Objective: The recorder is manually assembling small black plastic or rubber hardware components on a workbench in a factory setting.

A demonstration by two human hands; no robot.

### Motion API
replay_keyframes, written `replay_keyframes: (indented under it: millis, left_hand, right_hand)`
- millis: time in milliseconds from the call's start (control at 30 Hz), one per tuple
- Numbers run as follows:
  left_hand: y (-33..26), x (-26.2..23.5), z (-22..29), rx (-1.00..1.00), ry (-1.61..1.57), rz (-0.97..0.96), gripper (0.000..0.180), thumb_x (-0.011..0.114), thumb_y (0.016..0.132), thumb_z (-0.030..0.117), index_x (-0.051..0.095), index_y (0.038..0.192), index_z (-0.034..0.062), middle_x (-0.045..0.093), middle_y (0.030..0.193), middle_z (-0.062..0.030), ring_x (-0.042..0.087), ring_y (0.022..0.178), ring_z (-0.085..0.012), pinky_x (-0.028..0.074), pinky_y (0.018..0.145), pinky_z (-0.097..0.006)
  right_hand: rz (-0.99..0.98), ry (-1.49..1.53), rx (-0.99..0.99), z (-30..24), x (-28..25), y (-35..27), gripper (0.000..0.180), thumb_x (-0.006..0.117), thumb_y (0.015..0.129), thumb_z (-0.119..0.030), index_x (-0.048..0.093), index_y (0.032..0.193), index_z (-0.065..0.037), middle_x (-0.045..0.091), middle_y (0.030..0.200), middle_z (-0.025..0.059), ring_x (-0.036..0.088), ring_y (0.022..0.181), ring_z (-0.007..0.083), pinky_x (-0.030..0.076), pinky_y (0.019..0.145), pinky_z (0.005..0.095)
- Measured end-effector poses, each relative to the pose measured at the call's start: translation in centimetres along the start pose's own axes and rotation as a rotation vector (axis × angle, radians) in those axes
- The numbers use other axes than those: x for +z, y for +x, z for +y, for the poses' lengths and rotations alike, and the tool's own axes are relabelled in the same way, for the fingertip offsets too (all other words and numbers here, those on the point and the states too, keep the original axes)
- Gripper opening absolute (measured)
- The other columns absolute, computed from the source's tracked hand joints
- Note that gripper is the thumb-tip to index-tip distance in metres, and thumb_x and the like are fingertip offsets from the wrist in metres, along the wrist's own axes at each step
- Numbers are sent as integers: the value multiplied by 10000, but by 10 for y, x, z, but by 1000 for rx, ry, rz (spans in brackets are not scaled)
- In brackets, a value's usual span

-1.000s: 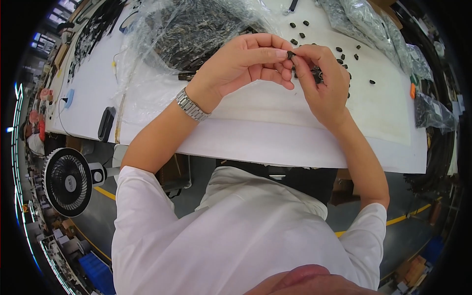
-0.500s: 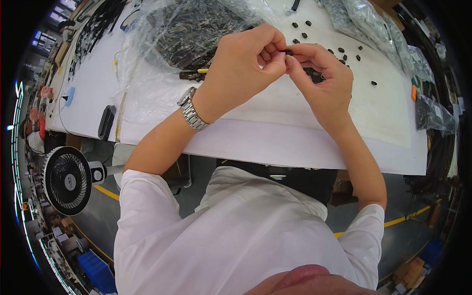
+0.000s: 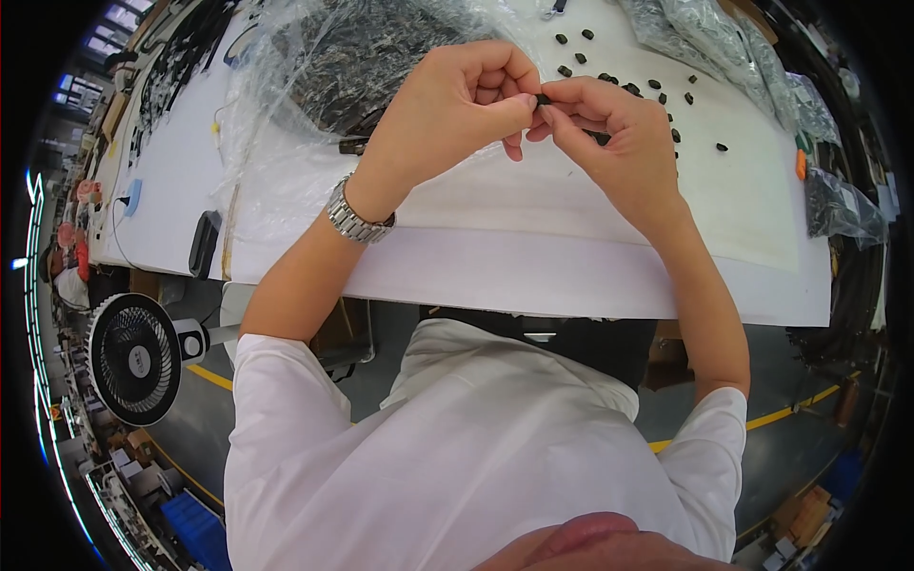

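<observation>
Above the white table (image 3: 533, 271), my left hand (image 3: 452, 114) and my right hand (image 3: 619, 133) meet fingertip to fingertip. Between them a small black piece (image 3: 543, 99) is pinched by thumb and forefinger of both hands; its exact shape is too small to make out. A metal-band wristwatch (image 3: 354, 217) circles my left wrist. Several similar small black pieces (image 3: 629, 88) lie scattered beyond and beside my right hand, partly covered by it. Behind my left hand rests a large clear plastic bag (image 3: 328, 71) full of dark parts.
More clear plastic bags (image 3: 709, 48) lie at the far right. Black strips (image 3: 186, 62) spread over the far left of the table. A black oblong case (image 3: 204, 244) sits near the left front edge, with a fan (image 3: 135, 360) below it.
Both hands have shifted slightly left and away from me, still pinching the small black piece. A lower finger of my left hand has straightened downward. The yellow item beside that hand is now hidden.
</observation>
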State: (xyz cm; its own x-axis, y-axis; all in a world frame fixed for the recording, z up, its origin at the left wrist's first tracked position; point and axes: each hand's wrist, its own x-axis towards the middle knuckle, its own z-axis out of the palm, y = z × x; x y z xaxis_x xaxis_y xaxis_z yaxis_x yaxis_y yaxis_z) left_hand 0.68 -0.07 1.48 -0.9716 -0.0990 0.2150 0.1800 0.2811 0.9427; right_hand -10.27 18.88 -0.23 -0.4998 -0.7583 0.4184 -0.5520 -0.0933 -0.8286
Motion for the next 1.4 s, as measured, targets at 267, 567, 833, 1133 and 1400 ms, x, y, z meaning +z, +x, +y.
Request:
replay_keyframes:
  millis: [267,567,833,1133,1400]
  left_hand:
    - [-5,17,-3,47,299,193,110,678,988,68,693,1025,-34,750,877,-53,714,727,-93,594,686,-233]
    - [0,21,-13,253,571,298,81,680,955,15,710,1011,-35,738,817,-45,708,704,-64,572,617,-221]
    - [1,7,-3,86,-45,123,118,693,1007,76,719,1089,-5,730,882,-43,678,719,-88,567,678,-223]
    - [0,15,-9,134,22,250,165,717,1023,129,733,1081,-25,736,896,-22,680,825,-70,548,746,-216]
    - [1,13,-13,142,158,246,192,696,1042,150,730,1114,-25,727,918,-9,664,834,-55,533,711,-217]
  right_hand:
    - [109,-34,81,-2,13,-4,170,689,992,-65,720,1113,50,806,949,128,805,918,173,621,784,278]
    - [147,-239,-46,1,15,-1,142,659,1016,-77,705,1093,34,789,925,146,796,816,239,607,731,288]
    - [-74,437,60,15,-7,10,193,595,1088,-95,692,1156,58,791,994,126,799,936,217,600,858,280]
    - [77,314,88,8,11,3,237,587,1104,-114,673,1206,82,774,1030,160,789,941,216,610,902,307]
    - [-3,552,129,18,10,7,214,566,1104,-101,670,1156,79,783,1031,170,794,924,232,640,902,342]
